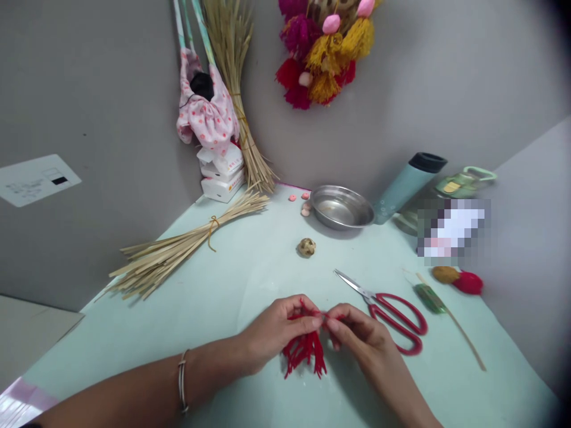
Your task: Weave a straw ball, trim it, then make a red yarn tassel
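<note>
Near the front of the pale green table, a red yarn tassel hangs from my left hand, its cut ends pointing down. My left thumb and fingers are closed on its top. Right beside it, my right hand pinches red yarn at the tassel's top, thumb against forefinger; the fingertips of both hands nearly meet. Part of the tassel is hidden behind the left fingers. Red-handled scissors lie just beyond my right hand, blades pointing up and left. A small speckled brown ball rests farther back.
At the back are a metal bowl, pink beads and a leaning tumbler. A straw bundle lies left. Balls of yarn and green thread on a card lie right. Colourful tassels hang on the wall.
</note>
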### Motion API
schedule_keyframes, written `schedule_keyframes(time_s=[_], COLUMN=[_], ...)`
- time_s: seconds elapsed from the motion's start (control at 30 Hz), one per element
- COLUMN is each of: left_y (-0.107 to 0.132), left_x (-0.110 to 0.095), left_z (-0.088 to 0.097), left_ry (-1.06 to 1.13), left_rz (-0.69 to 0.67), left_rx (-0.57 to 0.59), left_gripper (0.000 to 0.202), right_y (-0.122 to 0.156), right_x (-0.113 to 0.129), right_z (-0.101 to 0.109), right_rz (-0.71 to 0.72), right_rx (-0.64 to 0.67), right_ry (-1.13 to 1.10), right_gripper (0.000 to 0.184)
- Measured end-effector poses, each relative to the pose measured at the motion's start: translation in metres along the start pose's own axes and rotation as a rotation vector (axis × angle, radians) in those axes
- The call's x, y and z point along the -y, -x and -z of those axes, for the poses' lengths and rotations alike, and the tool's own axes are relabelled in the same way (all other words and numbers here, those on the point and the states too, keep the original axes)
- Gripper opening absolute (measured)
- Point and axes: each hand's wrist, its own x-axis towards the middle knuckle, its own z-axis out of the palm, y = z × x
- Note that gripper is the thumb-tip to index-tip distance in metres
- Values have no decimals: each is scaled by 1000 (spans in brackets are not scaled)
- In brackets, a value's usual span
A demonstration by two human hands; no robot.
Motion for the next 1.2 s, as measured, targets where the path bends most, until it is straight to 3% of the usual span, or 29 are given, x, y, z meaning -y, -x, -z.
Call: schedule_keyframes(time_s=[0.2, 0.47, 0.57, 0.67, 0.9, 1.2], left_y=[-1, 1, 1, 1, 1, 2], left_x=[-1, 1, 0, -2, 1, -1], left_z=[-1, 0, 0, -1, 1, 0], left_ry=[10, 6, 11, 21, 2, -35], left_rz=[-2, -7, 17, 23, 18, 3], left_rx=[-22, 60, 42, 31, 67, 58], left_gripper=[32, 34, 32, 33, 33, 32], right_y=[-1, -2, -4, -4, 4, 0], right_x=[-6, -11, -11, -9, -3, -8], right_z=[4, 4, 7, 6, -5, 0], right_rz=[-13, -82, -102, -62, 33, -1], right_rx=[-10, -38, -132, -200, 23, -13], right_ry=[-103, -284, -359, -259, 52, -101], right_gripper=[27, 24, 27, 32, 38, 28])
